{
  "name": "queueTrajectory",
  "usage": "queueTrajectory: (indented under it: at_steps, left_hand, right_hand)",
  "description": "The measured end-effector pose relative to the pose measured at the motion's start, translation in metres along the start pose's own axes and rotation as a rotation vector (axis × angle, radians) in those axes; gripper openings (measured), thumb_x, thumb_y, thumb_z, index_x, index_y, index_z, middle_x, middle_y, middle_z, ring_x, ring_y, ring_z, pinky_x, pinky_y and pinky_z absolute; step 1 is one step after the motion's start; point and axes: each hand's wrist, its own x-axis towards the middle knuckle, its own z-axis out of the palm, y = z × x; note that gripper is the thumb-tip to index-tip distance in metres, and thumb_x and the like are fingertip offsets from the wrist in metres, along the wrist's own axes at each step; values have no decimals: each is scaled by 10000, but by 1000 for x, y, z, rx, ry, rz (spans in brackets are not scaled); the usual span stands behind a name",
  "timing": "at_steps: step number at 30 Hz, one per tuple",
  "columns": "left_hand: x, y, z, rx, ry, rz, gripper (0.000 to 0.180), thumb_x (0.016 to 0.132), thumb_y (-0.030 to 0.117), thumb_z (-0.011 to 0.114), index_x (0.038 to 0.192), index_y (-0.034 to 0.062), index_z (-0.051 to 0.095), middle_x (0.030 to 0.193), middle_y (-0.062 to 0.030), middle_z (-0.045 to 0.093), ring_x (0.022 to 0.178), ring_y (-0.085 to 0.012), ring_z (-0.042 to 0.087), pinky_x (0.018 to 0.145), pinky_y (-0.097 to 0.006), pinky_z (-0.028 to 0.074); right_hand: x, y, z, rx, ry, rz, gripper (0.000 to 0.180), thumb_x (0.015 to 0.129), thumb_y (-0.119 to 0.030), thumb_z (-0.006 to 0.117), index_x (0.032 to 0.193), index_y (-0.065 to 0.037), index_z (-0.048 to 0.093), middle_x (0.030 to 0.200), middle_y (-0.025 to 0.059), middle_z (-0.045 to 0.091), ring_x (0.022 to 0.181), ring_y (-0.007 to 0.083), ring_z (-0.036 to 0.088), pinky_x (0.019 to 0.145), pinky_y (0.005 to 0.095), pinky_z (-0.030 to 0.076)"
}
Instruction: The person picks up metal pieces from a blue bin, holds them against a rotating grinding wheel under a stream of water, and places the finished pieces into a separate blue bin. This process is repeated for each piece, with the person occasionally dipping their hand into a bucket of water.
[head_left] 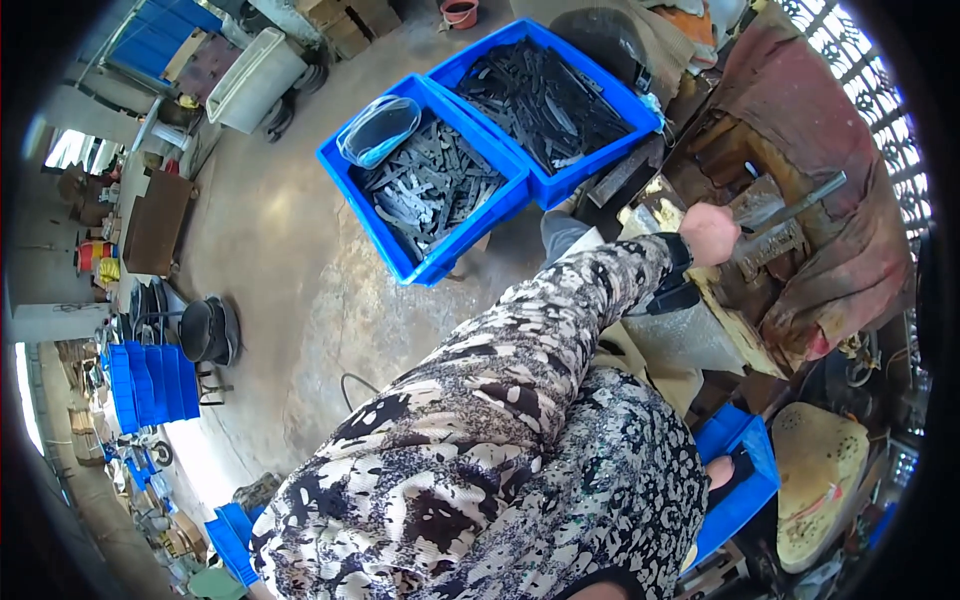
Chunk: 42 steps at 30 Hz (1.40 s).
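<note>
Your left hand [708,232] is stretched out in front of you, curled into a fist at the worn press bench [760,300]. Its fingers are folded in and hidden behind the knuckles, so you cannot tell whether they pinch anything. Just past those knuckles, touching or nearly so, a dark metal piece [770,243] lies on the bench, and a grey lever handle [800,207] slants up and away beyond it. Your right hand [718,470] shows only as a sliver at the edge of your patterned sleeve, resting at the rim of a small blue bin [745,490]; its fingers are out of sight. Well behind your left fingers, on the floor side, stand two large blue crates [480,215] filled with dark flat metal blanks [430,190].
</note>
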Motion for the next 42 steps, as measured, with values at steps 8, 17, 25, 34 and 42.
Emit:
queueTrajectory:
  at_steps: [8,17,25,34,42]
  left_hand:
    - [-7,10,0,-13,-31,-52,58,695,138,589,683,107,637,717,-104,587,682,-281,620,594,-405,506]
    - [-4,-11,-14,-95,15,-75,42,679,128,602,686,111,640,686,-102,575,694,-278,615,577,-395,495]
    - [-18,-162,-150,-99,390,-256,179,734,22,576,875,84,666,828,-137,576,788,-334,591,675,-425,505]
    - [-57,-428,-194,402,277,-769,134,813,159,594,830,69,692,894,-173,576,843,-365,602,717,-461,501]
    - [-40,-489,-160,481,194,-835,145,780,183,613,793,60,688,882,-169,598,831,-353,619,710,-463,506]
  right_hand:
    - [-9,-26,-76,-24,-15,-8,179,844,-28,495,735,-22,636,771,156,647,726,286,646,650,367,516]
    - [-4,-38,-65,58,50,88,172,844,-35,489,745,-30,630,778,141,650,742,275,644,651,366,517]
    - [-11,6,17,-153,44,66,125,826,-70,529,773,-9,624,768,154,641,744,290,641,660,369,519]
    - [-9,-30,-52,-30,75,210,143,845,-104,542,832,6,632,817,193,652,750,310,641,664,372,513]
    - [-21,-40,-73,871,53,603,224,890,-184,549,942,16,634,917,237,660,793,350,631,691,397,496]
